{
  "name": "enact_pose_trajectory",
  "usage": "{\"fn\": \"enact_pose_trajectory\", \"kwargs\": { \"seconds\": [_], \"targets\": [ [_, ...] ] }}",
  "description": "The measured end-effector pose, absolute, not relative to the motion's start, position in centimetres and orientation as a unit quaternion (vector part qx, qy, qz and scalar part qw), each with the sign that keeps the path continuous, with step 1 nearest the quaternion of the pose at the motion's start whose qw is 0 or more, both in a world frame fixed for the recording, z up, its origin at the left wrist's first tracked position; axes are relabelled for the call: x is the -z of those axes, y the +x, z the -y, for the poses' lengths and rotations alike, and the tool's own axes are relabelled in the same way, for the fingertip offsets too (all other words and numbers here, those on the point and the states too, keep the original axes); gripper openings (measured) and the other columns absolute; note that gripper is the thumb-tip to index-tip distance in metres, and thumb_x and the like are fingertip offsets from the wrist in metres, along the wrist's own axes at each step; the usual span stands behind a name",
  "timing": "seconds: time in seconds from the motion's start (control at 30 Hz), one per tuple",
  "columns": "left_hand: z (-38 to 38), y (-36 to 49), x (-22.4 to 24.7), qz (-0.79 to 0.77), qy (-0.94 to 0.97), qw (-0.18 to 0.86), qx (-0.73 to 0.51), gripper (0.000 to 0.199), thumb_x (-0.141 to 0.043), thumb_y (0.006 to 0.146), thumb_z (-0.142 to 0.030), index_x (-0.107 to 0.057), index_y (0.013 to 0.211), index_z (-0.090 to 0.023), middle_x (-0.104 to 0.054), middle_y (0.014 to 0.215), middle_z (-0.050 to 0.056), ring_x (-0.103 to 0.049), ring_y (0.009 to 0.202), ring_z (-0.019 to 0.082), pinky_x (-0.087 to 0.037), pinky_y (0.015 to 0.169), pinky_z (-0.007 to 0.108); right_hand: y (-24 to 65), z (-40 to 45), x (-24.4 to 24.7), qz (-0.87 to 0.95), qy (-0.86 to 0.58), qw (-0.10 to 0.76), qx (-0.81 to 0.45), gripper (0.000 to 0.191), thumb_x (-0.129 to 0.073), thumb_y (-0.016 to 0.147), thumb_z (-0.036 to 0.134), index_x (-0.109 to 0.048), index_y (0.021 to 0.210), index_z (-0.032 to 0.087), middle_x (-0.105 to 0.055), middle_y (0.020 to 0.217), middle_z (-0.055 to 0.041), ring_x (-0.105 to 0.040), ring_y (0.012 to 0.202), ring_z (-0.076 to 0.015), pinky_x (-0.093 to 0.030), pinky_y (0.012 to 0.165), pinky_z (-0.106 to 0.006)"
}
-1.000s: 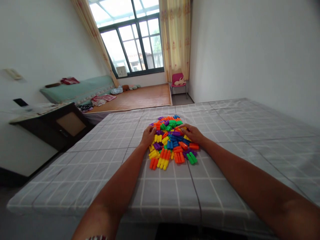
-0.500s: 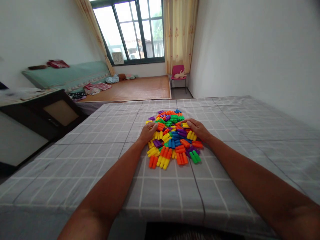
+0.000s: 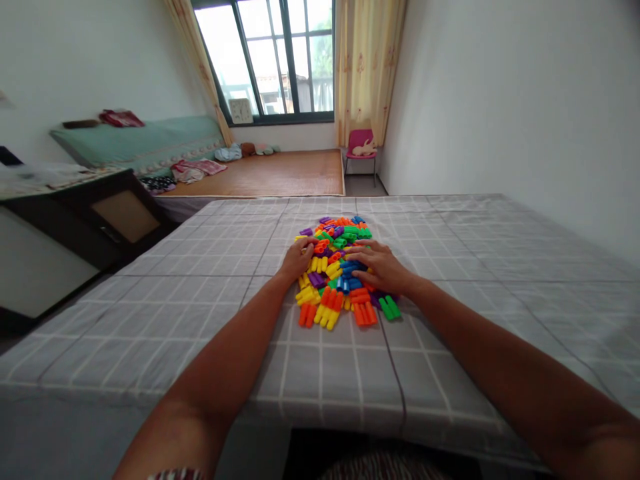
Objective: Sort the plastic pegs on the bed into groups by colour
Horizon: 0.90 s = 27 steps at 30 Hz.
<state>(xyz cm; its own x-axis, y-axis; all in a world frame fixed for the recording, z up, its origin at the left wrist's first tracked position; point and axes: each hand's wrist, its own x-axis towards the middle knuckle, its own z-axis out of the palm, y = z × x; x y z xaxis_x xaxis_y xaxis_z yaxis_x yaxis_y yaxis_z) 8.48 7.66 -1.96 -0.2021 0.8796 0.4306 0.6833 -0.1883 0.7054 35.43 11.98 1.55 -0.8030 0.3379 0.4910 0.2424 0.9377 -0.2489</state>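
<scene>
Toward the far edge of the table (image 3: 200, 293), sweeping your spread right hand (image 3: 384, 268) could scatter blocks (image 3: 327, 317); your left hand's (image 3: 295, 261) grip is unclear.

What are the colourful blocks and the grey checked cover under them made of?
The colourful blocks look like hard, smooth plastic, slightly shiny, with bright, even colours and rounded shapes. The grey checked cover looks like matt woven cloth, because it wrinkles softly; maybe cotton, but I can't tell.

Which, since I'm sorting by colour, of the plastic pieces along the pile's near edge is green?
The green plastic piece at the right end, the only one there with no orange or yellow.
</scene>
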Motion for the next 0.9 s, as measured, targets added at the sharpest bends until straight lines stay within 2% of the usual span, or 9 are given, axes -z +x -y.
{"fn": "enact_pose_trajectory", "kwargs": {
  "seconds": [0.07,0.17,0.3,0.37,0.53,0.67,0.73,0.9],
  "targets": [
    [-7.6,8.5,1.8,-0.626,0.626,0.111,-0.452,0.029,-0.044,0.087,-0.023,-0.068,0.101,-0.017,-0.069,0.102,0.006,-0.061,0.099,0.02,-0.047,0.094,0.035,35.3,-12.0,-1.4,0.936,-0.157,0.289,-0.126,0.032,-0.067,0.08,0.04,-0.064,0.108,0.025,-0.065,0.12,-0.0073,-0.049,0.124,-0.029,-0.038,0.101,-0.048],
    [-7.4,8.4,1.7,-0.622,0.628,0.118,-0.452,0.03,-0.044,0.087,-0.024,-0.068,0.101,-0.016,-0.069,0.102,0.007,-0.062,0.099,0.02,-0.048,0.092,0.035,35.5,-13.1,-1.0,0.875,-0.221,0.359,-0.24,0.037,-0.069,0.077,0.046,-0.06,0.104,0.022,-0.069,0.104,-0.0069,-0.062,0.103,-0.0243,-0.047,0.089,-0.04],
    [-7.4,8.3,1.6,-0.624,0.628,0.12,-0.45,0.03,-0.044,0.086,-0.024,-0.068,0.101,-0.016,-0.069,0.102,0.006,-0.061,0.098,0.02,-0.048,0.092,0.035,36.5,-14.9,-0.8,0.79,-0.331,0.421,-0.299,0.043,-0.067,0.077,0.052,-0.059,0.105,0.021,-0.07,0.089,-0.004,-0.065,0.085,-0.0204,-0.05,0.08,-0.036],
    [-7.4,8.3,1.6,-0.623,0.63,0.119,-0.448,0.03,-0.044,0.086,-0.024,-0.069,0.101,-0.016,-0.069,0.102,0.006,-0.061,0.098,0.02,-0.047,0.092,0.035,36.9,-15.3,-1.0,0.805,-0.335,0.4,-0.283,0.04,-0.064,0.079,0.052,-0.063,0.105,0.021,-0.07,0.089,-0.0042,-0.065,0.085,-0.0209,-0.049,0.082,-0.038],
    [-7.3,8.5,1.3,-0.625,0.63,0.121,-0.444,0.03,-0.044,0.087,-0.025,-0.069,0.1,-0.016,-0.07,0.101,0.006,-0.062,0.096,0.02,-0.048,0.091,0.033,37.0,-14.8,-1.3,0.872,-0.276,0.33,-0.233,0.034,-0.059,0.084,0.047,-0.07,0.107,0.025,-0.07,0.102,-0.0061,-0.06,0.101,-0.0243,-0.046,0.091,-0.04],
    [-7.2,8.5,1.1,-0.625,0.632,0.12,-0.442,0.031,-0.044,0.086,-0.024,-0.069,0.101,-0.016,-0.07,0.101,0.007,-0.062,0.096,0.02,-0.048,0.091,0.034,36.8,-14.9,-1.0,0.869,-0.287,0.316,-0.25,0.034,-0.06,0.083,0.048,-0.069,0.104,0.023,-0.069,0.091,-0.0053,-0.062,0.085,-0.0212,-0.05,0.081,-0.038],
    [-7.2,8.5,1.1,-0.626,0.634,0.118,-0.438,0.031,-0.043,0.087,-0.025,-0.069,0.101,-0.016,-0.07,0.102,0.006,-0.063,0.097,0.02,-0.048,0.092,0.033,37.0,-15.2,-0.8,0.85,-0.297,0.324,-0.291,0.034,-0.063,0.081,0.048,-0.067,0.102,0.022,-0.069,0.09,-0.0043,-0.063,0.08,-0.0193,-0.051,0.076,-0.036],
    [-7.3,8.3,1.3,-0.625,0.635,0.119,-0.439,0.031,-0.043,0.087,-0.026,-0.069,0.102,-0.016,-0.07,0.102,0.006,-0.063,0.097,0.02,-0.048,0.091,0.033,37.5,-16.2,-1.1,0.753,-0.315,0.428,-0.388,0.043,-0.074,0.069,0.049,-0.058,0.098,0.022,-0.069,0.096,-0.0039,-0.064,0.09,-0.0204,-0.052,0.081,-0.038]
  ]
}}
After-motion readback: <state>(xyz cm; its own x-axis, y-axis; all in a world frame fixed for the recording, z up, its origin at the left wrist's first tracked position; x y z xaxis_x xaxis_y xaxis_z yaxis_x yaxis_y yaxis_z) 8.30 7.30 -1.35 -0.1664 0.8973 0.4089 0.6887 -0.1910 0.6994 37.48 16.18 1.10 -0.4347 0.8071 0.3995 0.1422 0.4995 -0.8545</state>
